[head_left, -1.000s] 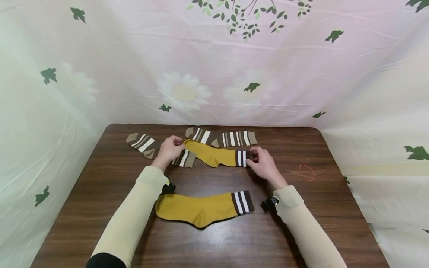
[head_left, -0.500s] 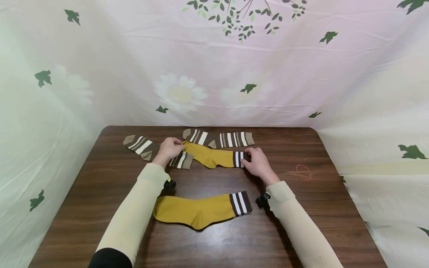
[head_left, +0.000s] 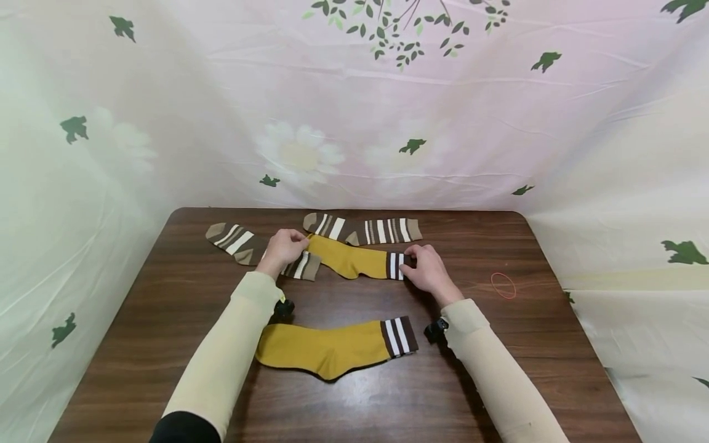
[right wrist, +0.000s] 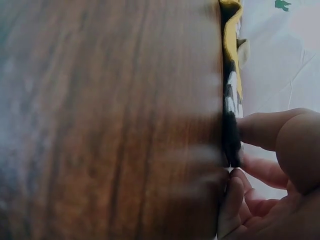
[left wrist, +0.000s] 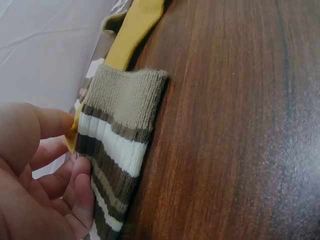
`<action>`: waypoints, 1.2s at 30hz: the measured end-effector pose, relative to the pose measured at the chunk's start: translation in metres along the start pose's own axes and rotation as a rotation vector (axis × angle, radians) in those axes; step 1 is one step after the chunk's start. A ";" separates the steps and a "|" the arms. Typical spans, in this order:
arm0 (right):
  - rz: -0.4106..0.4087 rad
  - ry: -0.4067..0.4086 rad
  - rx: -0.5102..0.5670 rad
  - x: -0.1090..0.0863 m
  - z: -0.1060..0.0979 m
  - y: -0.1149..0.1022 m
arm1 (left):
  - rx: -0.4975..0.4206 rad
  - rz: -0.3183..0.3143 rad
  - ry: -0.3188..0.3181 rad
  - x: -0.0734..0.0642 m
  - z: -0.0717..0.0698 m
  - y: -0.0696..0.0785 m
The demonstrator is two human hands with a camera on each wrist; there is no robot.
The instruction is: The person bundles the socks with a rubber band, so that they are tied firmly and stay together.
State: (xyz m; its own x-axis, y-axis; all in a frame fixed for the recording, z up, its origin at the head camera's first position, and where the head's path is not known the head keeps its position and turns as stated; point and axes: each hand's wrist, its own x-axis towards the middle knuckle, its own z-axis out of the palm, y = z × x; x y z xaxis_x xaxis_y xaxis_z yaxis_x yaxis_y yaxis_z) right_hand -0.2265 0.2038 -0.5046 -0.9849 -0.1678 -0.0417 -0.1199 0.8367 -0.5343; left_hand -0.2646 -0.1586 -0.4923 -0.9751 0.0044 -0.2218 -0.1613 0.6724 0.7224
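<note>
Two hands on one sock: L hand pinches the toe of the far yellow sock btw thumb & finger; R hand pinches its dark cuff (R wrist view blurry, but cuff looks caught btw fingertips). Clock = head view, 12 at table's far edge. Sock lies at 12 from the near yellow sock, toe to 10, cuff to 3, heel bulge to 6.

To do it well, I'd say: draw both ends apart gently & evenly so it lies straight, heel at 6 like the other one. Mind the toe: nip yellow only, b/c a striped cuff meets it there & could drag along. Can't tell if that cuff lies over it or just beside.

Count:
- yellow socks, 2. Near one has dark edge on its 6 side; can't tell if it's a 2nd layer.
- striped, 2: left striped sock at 9 from the far yellow, partly behind L hand; back striped sock at 12, just beside.
- red band, 1, at 2 from the near yellow.
</note>
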 end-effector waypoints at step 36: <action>0.040 0.048 0.430 -0.005 -0.012 0.002 | -0.324 -0.070 -0.059 -0.011 -0.021 0.003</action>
State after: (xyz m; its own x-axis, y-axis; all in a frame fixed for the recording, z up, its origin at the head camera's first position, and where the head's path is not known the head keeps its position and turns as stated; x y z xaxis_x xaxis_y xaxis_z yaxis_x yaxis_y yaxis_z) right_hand -0.2234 0.2129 -0.4951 -0.9936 -0.1071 -0.0358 -0.0288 0.5468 -0.8367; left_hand -0.2576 -0.1725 -0.4743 -0.9508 0.0158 -0.3093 -0.2771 0.4025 0.8725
